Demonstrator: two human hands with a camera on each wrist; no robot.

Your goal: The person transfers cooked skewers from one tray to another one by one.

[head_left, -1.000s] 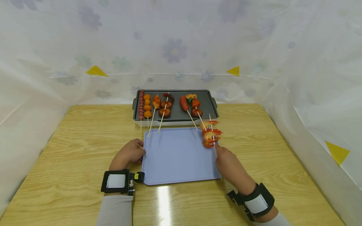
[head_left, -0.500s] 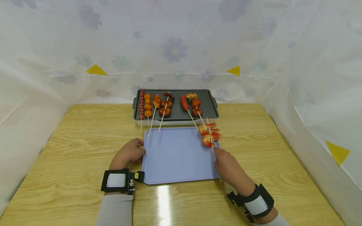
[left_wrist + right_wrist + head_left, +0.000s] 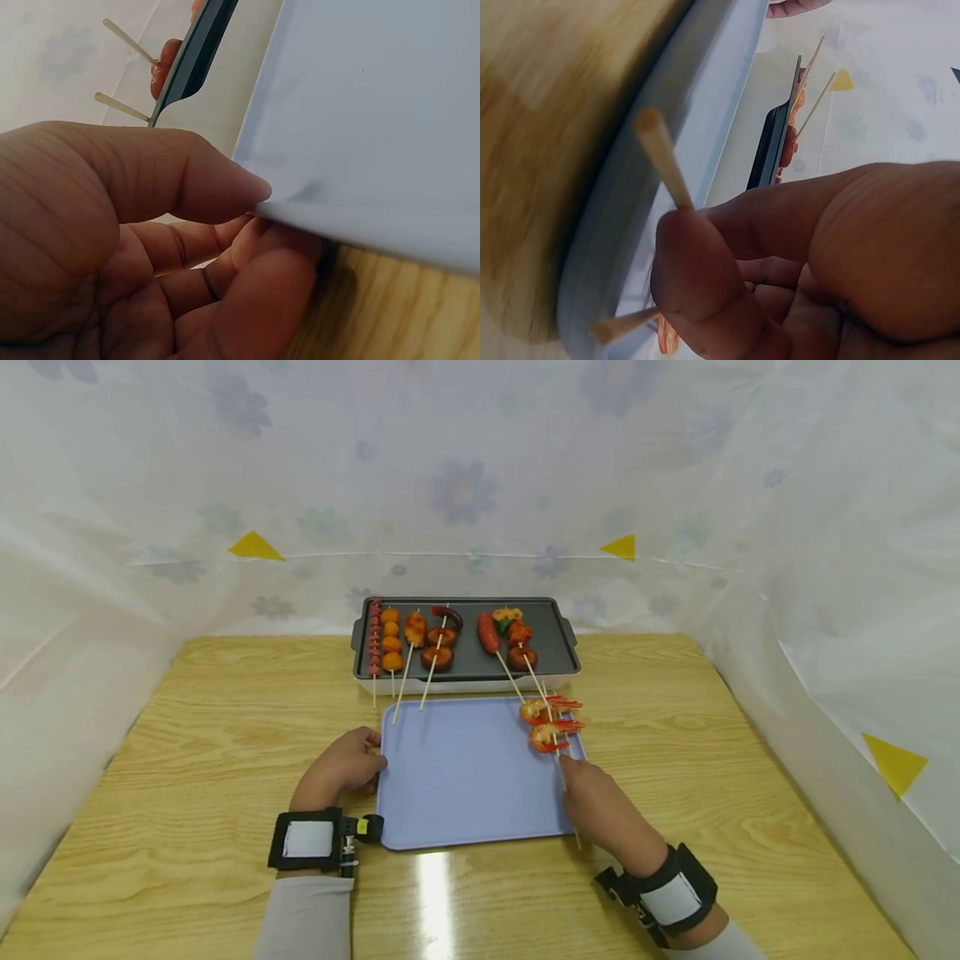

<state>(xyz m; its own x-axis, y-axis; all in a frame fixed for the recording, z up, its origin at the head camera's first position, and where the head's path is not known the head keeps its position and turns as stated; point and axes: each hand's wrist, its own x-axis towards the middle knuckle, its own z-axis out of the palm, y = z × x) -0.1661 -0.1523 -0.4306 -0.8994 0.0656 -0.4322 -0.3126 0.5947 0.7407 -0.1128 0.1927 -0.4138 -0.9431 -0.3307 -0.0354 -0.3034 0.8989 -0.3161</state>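
My left hand [image 3: 347, 763] pinches the left edge of a pale blue tray [image 3: 472, 777]. In the left wrist view its thumb [image 3: 217, 180] is on top of the rim and the fingers are curled under it. My right hand [image 3: 603, 802] grips a shrimp skewer [image 3: 546, 737] by its stick, over the tray's right side. The shrimp point away from me, over the tray's back right corner. Two stick ends show in the right wrist view: one stick [image 3: 664, 157] runs between thumb and fingers, the other stick [image 3: 622, 324] sticks out below the fingers.
Behind the tray stands a dark grill pan [image 3: 468, 668] bearing several skewers: red pieces [image 3: 375, 639], orange balls [image 3: 392, 643], mushrooms [image 3: 437, 658] and a sausage [image 3: 488, 634]. Some of their sticks reach over the tray's back edge. Wooden table [image 3: 225, 760] surrounds both.
My right hand has moved a little left with the shrimp skewer, bringing the shrimp further left and slightly nearer to me over the tray. The left hand and the tray have stayed put.
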